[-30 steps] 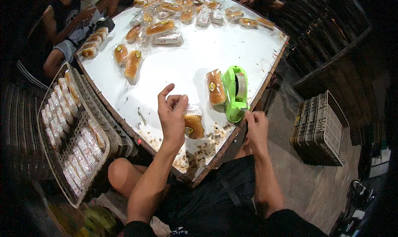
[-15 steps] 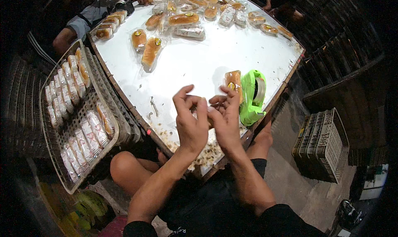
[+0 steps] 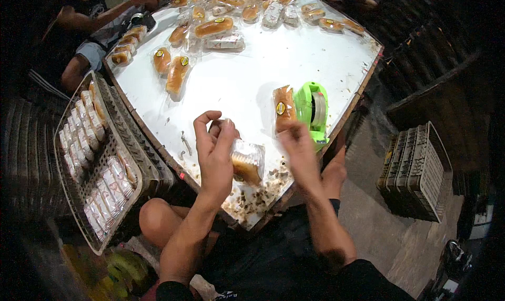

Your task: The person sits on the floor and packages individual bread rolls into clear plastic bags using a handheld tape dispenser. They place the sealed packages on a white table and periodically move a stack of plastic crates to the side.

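Observation:
A clear-wrapped bread roll (image 3: 247, 168) lies near the table's close corner, just right of my left hand (image 3: 214, 152). That hand is raised with curved fingers, thumb and index tips a little apart; no grip on the roll shows. Motion smears the fingers of my right hand (image 3: 295, 143), which is by the lower end of a green tape dispenser (image 3: 302, 103) with a pale roll of tape. Left of the dispenser is another wrapped bread roll (image 3: 283, 107), its lower end close to my right fingers.
Many wrapped rolls (image 3: 214, 27) are spread over the far part of the white table (image 3: 231, 85). Packed rolls fill parts of a plastic crate (image 3: 138, 182) at the left. Stacked crates (image 3: 413, 169) stand on the floor at right. Another person's arm (image 3: 113, 12) reaches in at far left.
My hands have drawn apart: the right moved right and down toward the dispenser, the left slightly left. The wrapped roll between them now shows on the table. The view has shifted slightly.

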A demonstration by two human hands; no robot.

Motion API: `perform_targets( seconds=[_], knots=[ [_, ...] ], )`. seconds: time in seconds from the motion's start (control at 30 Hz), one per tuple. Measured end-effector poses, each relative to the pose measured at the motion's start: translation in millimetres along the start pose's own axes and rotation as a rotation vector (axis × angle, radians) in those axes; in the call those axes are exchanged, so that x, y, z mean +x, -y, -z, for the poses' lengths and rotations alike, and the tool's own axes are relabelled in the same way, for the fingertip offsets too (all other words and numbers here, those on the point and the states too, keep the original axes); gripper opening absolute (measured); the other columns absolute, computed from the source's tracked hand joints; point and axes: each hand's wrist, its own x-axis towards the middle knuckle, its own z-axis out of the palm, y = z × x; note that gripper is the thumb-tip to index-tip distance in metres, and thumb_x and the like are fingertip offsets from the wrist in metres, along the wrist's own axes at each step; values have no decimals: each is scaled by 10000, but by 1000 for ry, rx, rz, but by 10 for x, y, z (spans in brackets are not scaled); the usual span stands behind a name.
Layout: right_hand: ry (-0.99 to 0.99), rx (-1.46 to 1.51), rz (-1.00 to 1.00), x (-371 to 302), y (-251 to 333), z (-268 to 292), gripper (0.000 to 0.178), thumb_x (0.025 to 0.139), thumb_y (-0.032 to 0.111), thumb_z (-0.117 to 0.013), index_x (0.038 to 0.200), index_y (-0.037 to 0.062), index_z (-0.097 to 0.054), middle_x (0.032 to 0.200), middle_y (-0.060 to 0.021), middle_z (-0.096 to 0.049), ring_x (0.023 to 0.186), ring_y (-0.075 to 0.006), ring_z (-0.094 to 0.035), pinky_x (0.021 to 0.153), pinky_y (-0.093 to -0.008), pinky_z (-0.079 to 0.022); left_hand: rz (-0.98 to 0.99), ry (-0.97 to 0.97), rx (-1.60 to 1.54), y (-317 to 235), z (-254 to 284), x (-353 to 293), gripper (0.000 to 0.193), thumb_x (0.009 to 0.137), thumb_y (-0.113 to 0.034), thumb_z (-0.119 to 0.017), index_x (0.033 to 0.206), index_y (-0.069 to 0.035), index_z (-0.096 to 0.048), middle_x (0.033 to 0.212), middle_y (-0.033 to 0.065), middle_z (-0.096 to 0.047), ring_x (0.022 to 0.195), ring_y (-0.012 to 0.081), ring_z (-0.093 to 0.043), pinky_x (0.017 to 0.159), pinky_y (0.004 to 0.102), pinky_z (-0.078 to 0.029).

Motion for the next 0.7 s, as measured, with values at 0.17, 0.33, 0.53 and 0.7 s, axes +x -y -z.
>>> perform_targets(
  seconds=[0.17, 0.33, 0.53, 0.7],
  knots=[
    [431, 354, 270, -205, 408, -27, 574, 1042, 360, -466, 1420, -36, -294, 1339, -218, -540, 1251, -294, -526, 1076, -404, -392, 55, 0, -41, 54, -19, 65, 295, 1013, -120, -526, 1260, -45, -384, 929, 40, -520, 855, 91, -504, 763, 230, -434],
    [317, -98, 49, -310, 115, -318, 587, 1008, 343, -512, 1396, -57, -328, 1321, -292, -510, 1274, -332, -512, 1074, -415, -384, 128, -91, -286, 70, 81, 166, 362, 1041, -208, -486, 1350, -73, -356, 1077, 73, -499, 968, 145, -504, 891, 311, -437],
    [341, -175, 294, 362, -127, -200, 422, 1038, 231, -418, 1365, -27, -483, 1367, -239, -512, 1298, -350, -473, 1129, -416, -319, -130, 3, 247, 717, 144, 598, 740, 924, -313, -684, 1437, 41, -285, 1368, 199, -402, 1227, 296, -443, 1085, 407, -347],
    [-88, -187, 178, 1145, 177, 262, 409, 1030, 304, -483, 1266, -18, -571, 1220, -160, -603, 1157, -254, -558, 1030, -361, -402, 299, 179, 496, 1121, -319, 1020, 707, 929, -482, -632, 1368, 46, -461, 1451, 317, -332, 1336, 419, -337, 1131, 466, -266]
  ],
)
